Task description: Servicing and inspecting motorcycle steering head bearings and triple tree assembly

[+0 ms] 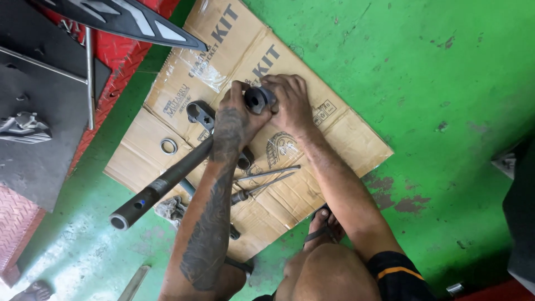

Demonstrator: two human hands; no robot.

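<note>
Two bare hands meet at about 12 o'clock over a flattened cardboard sheet (340, 139) spread on a green floor (446, 67). Left hand (237, 120), forearm tattooed, fingers curled tight on a dark round cylindrical part (258, 99) from its 9 o'clock side. Right hand (291, 106) wraps the same part from 3 o'clock, fingers closed over its top and far side. Part held just above the cardboard, its open end facing the camera, showing a notched bore.

Long dark metal tube (161, 187) runs from under the left wrist down toward 8 o'clock, hollow end up off the floor. Metal ring (169, 146) lies on the cardboard at 9 o'clock of the hands, well apart from them. Black socket-like fitting (200, 113) just beside the left hand at 9 o'clock. Screwdriver (262, 188) and a thin rod (267, 174) lie at 6 o'clock, side by side. Sandalled foot (325, 223) rests at the cardboard's lower edge.
</note>
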